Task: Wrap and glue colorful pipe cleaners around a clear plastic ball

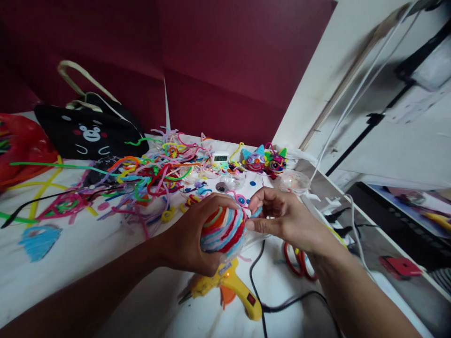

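My left hand [193,234] is wrapped round a ball [223,230] covered in coiled red, orange, blue and white pipe cleaners, held above the white table [88,249]. My right hand [282,217] pinches the light blue end of a pipe cleaner [256,212] against the ball's upper right side. Directly below the ball lies a yellow hot glue gun [232,288] with a small orange light lit.
A heap of loose coloured pipe cleaners [151,176] covers the table's middle. Two finished cat-eared pipe-cleaner balls [266,160] and clear plastic half-shells [294,180] stand behind. Red-handled scissors [299,263] lie under my right wrist. A black bear-face bag [88,131] sits at back left.
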### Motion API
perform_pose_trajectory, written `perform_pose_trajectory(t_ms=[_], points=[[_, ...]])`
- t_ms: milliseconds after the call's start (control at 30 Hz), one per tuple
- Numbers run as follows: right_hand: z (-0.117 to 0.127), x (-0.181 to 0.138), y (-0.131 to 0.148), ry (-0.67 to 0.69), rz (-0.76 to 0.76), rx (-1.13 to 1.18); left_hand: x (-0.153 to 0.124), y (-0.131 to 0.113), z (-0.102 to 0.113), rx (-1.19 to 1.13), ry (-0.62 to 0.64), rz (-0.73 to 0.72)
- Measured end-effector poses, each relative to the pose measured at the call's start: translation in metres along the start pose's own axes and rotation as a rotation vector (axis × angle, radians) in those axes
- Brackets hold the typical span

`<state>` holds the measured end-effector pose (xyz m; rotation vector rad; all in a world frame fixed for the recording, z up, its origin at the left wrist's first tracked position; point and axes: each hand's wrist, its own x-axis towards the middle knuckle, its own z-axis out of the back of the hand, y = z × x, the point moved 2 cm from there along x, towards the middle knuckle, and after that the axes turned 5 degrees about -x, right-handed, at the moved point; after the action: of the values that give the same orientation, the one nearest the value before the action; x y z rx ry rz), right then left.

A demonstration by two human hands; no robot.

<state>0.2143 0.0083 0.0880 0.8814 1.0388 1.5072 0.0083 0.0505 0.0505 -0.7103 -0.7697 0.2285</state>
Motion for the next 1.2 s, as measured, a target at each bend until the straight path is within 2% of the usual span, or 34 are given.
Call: perform_pose_trajectory(t_ms=[200,333,467,667,900,1067,1200], points=[[0.002,0.0,-0.003,-0.045,-0.105,0.156,-0.002,0.0,0.002,-0.029,0.011,-0.026],[-0.007,-0.007,-0.004,0.034,-0.222,0.349,-0.001,-0.004,0.003,-0.058,0.009,-0.064],[-0.02,-0.011,-0.005,0.035,-0.207,0.568,0.0,-0.003,0.003,-0.033,0.009,-0.124],[-0.033,-0.012,-0.01,-0.106,-0.174,0.747,-0.002,0.007,0.004,-0.001,0.036,-0.165],[-0.037,-0.007,-0.015,-0.224,-0.137,0.806,-0.001,0.014,0.004,-0.066,0.058,-0.073],[-0.036,-0.005,-0.015,-0.234,-0.131,0.804,0.0,0.018,0.007,-0.128,0.028,0.005],[-0.037,-0.002,-0.015,-0.256,-0.132,0.788,-0.001,0.021,0.004,-0.087,-0.038,0.096]])
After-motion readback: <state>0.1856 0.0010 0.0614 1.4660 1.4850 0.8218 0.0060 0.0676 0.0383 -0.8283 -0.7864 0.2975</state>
